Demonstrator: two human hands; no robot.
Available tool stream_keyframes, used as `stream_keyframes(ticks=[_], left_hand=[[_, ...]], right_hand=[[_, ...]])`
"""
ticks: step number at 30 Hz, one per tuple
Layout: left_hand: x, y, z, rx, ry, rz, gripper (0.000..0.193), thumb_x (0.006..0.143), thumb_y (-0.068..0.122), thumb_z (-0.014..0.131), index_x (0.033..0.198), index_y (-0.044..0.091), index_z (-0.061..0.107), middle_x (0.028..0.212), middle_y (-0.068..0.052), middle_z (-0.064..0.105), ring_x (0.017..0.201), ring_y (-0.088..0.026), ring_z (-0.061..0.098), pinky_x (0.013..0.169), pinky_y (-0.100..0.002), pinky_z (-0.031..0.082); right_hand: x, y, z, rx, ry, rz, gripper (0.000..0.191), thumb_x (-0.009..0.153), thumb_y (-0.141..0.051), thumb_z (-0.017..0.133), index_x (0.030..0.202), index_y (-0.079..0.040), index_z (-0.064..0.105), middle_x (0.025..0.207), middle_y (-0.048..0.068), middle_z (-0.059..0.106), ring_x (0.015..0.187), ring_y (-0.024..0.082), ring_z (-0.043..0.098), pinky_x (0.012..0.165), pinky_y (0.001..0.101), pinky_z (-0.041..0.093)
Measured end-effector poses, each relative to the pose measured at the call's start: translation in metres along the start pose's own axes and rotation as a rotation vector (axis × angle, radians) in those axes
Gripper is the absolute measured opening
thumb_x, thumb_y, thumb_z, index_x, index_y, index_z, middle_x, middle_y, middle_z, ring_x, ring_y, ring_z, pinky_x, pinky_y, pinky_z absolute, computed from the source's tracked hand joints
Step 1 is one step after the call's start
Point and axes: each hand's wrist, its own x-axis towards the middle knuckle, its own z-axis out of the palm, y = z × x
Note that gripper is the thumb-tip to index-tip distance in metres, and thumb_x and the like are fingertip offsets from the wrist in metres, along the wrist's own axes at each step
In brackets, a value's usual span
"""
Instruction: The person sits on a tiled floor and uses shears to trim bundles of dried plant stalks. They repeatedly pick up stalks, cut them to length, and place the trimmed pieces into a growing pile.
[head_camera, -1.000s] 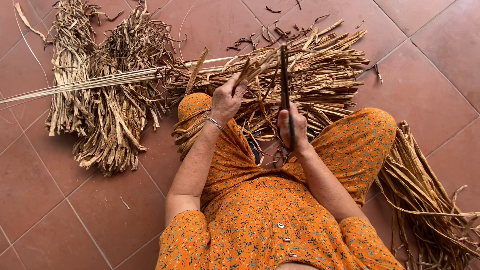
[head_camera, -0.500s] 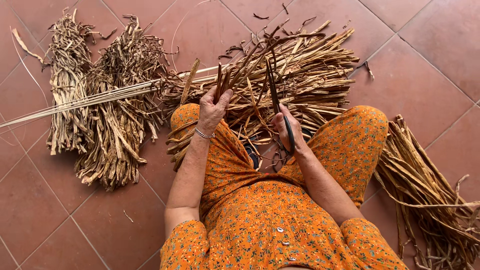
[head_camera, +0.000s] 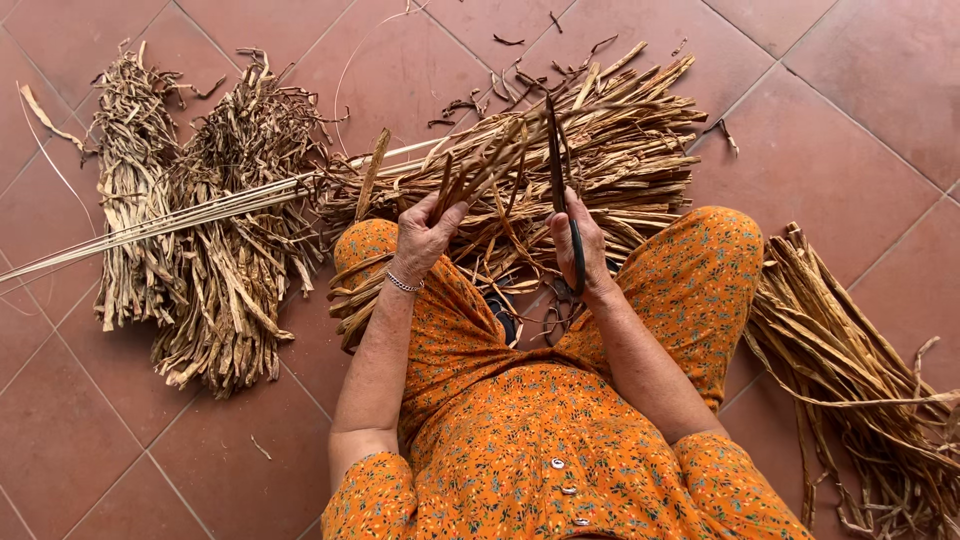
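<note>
Head view, looking down on a seated person in an orange flowered garment on a red tiled floor (head_camera: 860, 110). The left hand (head_camera: 425, 238) is closed around the near ends of a small bunch of dried strips (head_camera: 480, 170), which fans up and away to the far right. The right hand (head_camera: 580, 245) is closed on the handle of a pair of long dark shears (head_camera: 556, 160), blades pointing far and standing almost upright against the bunch; whether the blades are parted cannot be told.

Compared with the frames of a second and half a second before, the left hand has gathered more strips into its fist and lifted them closer to the shears, while the right hand has slid the tool forward so that the blades now lie alongside the strips rather than apart from them. By this judgement the work stands at the point of trimming or splitting the held bunch.

Behind the hands lies a large heap of strips (head_camera: 620, 150). To the left, two crumpled bundles (head_camera: 215, 260) rest on the floor, crossed by a sheaf of pale thin slivers (head_camera: 170, 222). A further pile (head_camera: 850, 360) lies at the right, beside the person's knee.
</note>
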Motion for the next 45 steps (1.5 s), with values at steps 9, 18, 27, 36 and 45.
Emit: stream_keyframes(ticks=[9,18,27,36,45], left_hand=[[-0.003,0.001,0.005,0.126,-0.081,-0.064,0.037,0.102,0.042,0.065,0.111,0.007,0.075,0.066,0.006,0.058,0.057,-0.003,0.051,0.049,-0.021,0.042],[-0.003,0.012,0.01,-0.003,-0.091,-0.079,0.029,0.108,0.036,0.057,0.115,0.008,0.062,0.073,0.005,0.062,0.06,-0.003,0.059,0.049,-0.021,0.048],[-0.004,0.014,0.01,0.02,-0.115,-0.14,0.03,0.106,0.038,0.058,0.112,0.009,0.061,0.068,0.002,0.065,0.045,-0.001,0.054,0.036,-0.018,0.042],[-0.001,0.0,0.009,0.11,-0.143,-0.025,0.025,0.101,0.028,0.07,0.106,0.01,0.053,0.07,0.001,0.067,0.055,-0.003,0.061,0.044,-0.018,0.047],[0.0,-0.004,0.011,0.109,-0.135,-0.079,0.028,0.1,0.03,0.07,0.109,0.009,0.053,0.069,0.001,0.065,0.055,-0.005,0.058,0.046,-0.019,0.046]], right_hand=[[0.001,0.0,0.001,0.217,-0.067,0.111,0.086,0.1,-0.079,0.026,0.118,-0.002,0.061,0.09,0.005,0.054,0.071,0.013,0.051,0.073,0.0297,0.054],[0.0,-0.003,0.009,0.25,-0.134,0.132,0.085,0.098,-0.077,0.025,0.131,-0.004,0.054,0.079,0.0,0.051,0.068,0.007,0.051,0.064,0.0271,0.048],[0.0,0.002,0.014,0.361,-0.111,0.089,0.09,0.098,-0.079,0.025,0.143,-0.005,0.048,0.085,-0.001,0.054,0.073,0.008,0.052,0.068,0.0265,0.05],[-0.002,0.007,0.02,0.435,-0.135,0.176,0.093,0.094,-0.084,0.021,0.135,-0.005,0.047,0.084,0.0,0.054,0.071,0.008,0.054,0.063,0.0271,0.05],[-0.01,-0.012,0.019,0.464,-0.006,0.238,0.093,0.091,-0.082,0.027,0.131,-0.003,0.055,0.065,-0.002,0.049,0.05,0.005,0.046,0.043,0.023,0.044]])
